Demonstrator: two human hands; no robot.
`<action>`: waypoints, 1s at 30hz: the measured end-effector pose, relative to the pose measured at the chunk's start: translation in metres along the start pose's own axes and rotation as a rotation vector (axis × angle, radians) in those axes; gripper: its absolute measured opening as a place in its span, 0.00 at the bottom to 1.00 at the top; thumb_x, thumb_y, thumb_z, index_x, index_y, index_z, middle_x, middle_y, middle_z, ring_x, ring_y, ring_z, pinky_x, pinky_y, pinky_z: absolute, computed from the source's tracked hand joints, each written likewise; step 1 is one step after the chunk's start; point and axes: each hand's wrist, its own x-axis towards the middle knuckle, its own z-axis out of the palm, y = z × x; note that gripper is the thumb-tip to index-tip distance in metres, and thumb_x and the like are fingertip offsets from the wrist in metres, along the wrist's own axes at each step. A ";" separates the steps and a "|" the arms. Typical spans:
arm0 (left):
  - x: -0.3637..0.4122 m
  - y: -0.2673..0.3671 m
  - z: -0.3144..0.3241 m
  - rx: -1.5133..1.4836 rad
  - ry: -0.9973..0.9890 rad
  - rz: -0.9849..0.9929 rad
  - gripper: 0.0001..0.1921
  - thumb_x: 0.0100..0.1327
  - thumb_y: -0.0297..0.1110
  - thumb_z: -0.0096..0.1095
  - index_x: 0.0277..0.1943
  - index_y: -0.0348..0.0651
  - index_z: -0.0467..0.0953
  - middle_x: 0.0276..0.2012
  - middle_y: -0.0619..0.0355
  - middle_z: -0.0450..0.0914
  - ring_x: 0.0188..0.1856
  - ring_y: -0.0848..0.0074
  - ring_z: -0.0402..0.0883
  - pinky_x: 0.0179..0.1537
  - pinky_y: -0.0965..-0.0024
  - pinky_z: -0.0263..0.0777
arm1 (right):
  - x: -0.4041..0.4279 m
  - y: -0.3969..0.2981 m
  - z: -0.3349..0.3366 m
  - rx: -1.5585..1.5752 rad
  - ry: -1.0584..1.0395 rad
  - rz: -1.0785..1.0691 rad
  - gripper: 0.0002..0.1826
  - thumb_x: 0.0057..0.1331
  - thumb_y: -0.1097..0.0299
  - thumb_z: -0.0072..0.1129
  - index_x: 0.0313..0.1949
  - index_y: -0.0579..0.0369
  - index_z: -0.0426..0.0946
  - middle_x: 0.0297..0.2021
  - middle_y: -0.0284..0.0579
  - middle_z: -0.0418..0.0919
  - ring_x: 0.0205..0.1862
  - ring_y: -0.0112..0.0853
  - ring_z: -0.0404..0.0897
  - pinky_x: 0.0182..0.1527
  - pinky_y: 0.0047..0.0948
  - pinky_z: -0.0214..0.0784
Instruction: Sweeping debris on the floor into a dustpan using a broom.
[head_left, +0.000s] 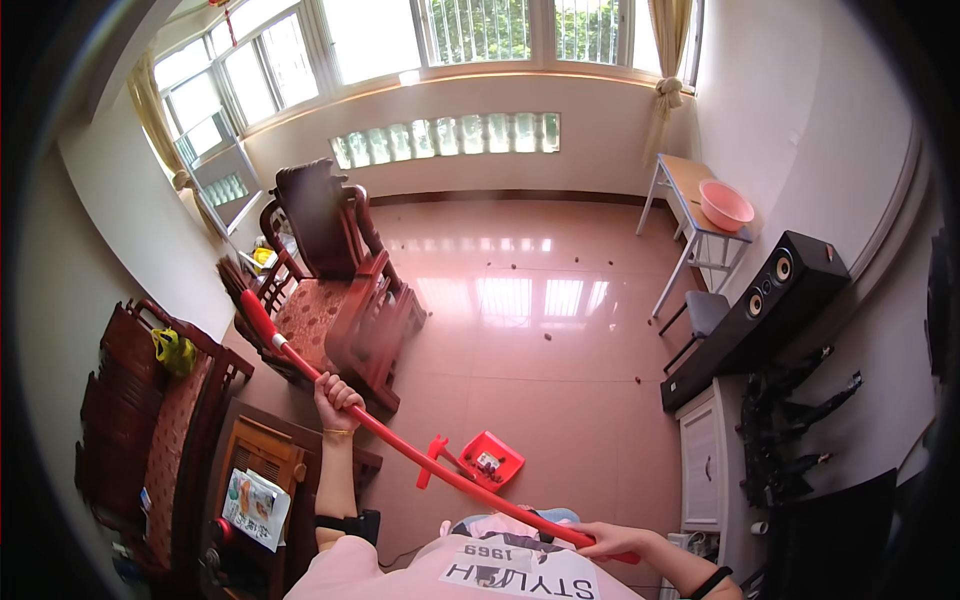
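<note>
A long-handled broom with a red handle (420, 456) slants across in front of my body, its dark bristles (234, 276) raised at the upper left beside the carved wooden armchair. My left hand (337, 401) is closed around the upper part of the handle, below the grey collar. Near the handle's lower end, my right hand (611, 541) holds it close to my shirt. A red plastic dustpan (506, 457) lies on the floor beyond the handle, with small dark reddish-brown pieces in it. Several similar pieces (548, 337) are scattered over the tiled floor.
A carved wooden armchair (367, 300), a wooden bench (169, 450) and a low wooden table (296, 510) stand at left. On the right are a table (679, 176) bearing a pink basin (725, 204), a stool (705, 311), a black floor speaker (750, 322) and a white cabinet (701, 465).
</note>
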 end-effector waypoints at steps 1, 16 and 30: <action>-0.001 0.006 -0.004 0.064 0.061 0.030 0.20 0.63 0.40 0.44 0.15 0.54 0.52 0.08 0.72 0.49 0.09 0.88 0.48 0.17 0.81 0.52 | 0.010 0.009 -0.003 -0.118 0.076 -0.023 0.32 0.57 0.55 0.59 0.59 0.45 0.59 0.27 0.38 0.74 0.26 0.25 0.74 0.27 0.23 0.66; -0.023 -0.011 0.027 0.149 -0.158 0.031 0.21 0.67 0.43 0.37 0.16 0.52 0.53 0.08 0.72 0.49 0.09 0.87 0.46 0.17 0.81 0.50 | 0.014 0.078 0.029 -0.653 0.725 0.002 0.16 0.55 0.48 0.55 0.31 0.46 0.76 0.22 0.50 0.76 0.28 0.47 0.77 0.32 0.40 0.68; 0.002 -0.044 -0.092 2.047 0.170 -0.399 0.32 0.60 0.55 0.50 0.54 0.31 0.60 0.53 0.44 0.67 0.56 0.62 0.66 0.56 0.67 0.58 | 0.036 0.130 0.080 0.126 0.736 0.022 0.10 0.51 0.66 0.58 0.23 0.61 0.75 0.15 0.35 0.71 0.18 0.21 0.70 0.21 0.22 0.63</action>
